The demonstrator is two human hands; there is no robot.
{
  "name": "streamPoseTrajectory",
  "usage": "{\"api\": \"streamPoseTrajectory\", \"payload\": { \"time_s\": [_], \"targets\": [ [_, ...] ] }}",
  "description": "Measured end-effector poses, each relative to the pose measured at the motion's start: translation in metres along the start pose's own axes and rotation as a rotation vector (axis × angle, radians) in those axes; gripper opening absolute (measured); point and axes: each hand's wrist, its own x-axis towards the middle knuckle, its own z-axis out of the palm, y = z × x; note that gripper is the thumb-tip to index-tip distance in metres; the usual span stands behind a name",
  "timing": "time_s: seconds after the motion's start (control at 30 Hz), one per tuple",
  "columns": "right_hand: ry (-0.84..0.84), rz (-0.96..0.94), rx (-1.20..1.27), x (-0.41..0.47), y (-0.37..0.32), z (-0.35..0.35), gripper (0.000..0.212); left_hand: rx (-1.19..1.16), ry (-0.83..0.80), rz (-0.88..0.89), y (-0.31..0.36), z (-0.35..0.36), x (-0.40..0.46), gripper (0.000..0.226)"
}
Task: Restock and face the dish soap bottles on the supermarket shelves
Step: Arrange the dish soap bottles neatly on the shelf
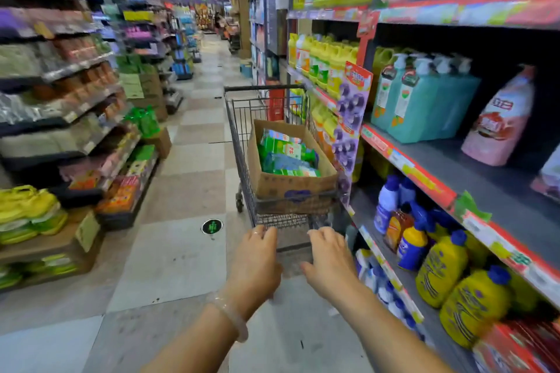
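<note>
I see my left hand (pixel 257 254) and right hand (pixel 328 254) curled on the shopping cart (pixel 242 118) handle, probably gripping. Soap refills sit in its cardboard box (pixel 291 185). Pushing carelessly could clip the right-hand shelf (pixel 424 175).

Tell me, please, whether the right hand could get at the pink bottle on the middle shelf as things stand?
Probably yes. The right hand rests on the cart handle, fingers holding nothing else, and the pink bottle stands alone on the open shelf to its right, with nothing in front of it.
</note>
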Motion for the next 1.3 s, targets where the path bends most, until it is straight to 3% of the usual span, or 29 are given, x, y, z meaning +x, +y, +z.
{"api": "streamPoseTrajectory", "payload": {
  "time_s": [0.27,0.63,0.8,1.0,1.13,1.3],
  "targets": [
    [-0.045,0.022,0.066,0.203,0.020,-0.024,0.057,0.021,-0.006,-0.015,-0.031,0.000,0.195,0.049],
    [-0.200,0.252,0.096,0.384,0.054,0.040,0.059,0.043,-0.249,0.075,-0.100,0.074,0.404,0.054],
    [-0.203,0.498,0.145,0.474,0.063,0.084,0.051,0.052,-0.502,0.196,-0.145,0.127,0.512,0.049],
    [-0.315,0.933,0.291,0.538,0.065,0.122,0.063,0.013,-0.853,0.423,-0.166,0.176,0.590,0.051],
    [-0.294,1.228,0.385,0.558,0.064,0.137,0.082,-0.068,-1.057,0.498,-0.164,0.197,0.604,0.053],
    [-0.191,1.509,0.551,0.574,0.071,0.151,0.120,-0.231,-1.196,0.569,-0.160,0.200,0.604,0.061]
  ]
}}
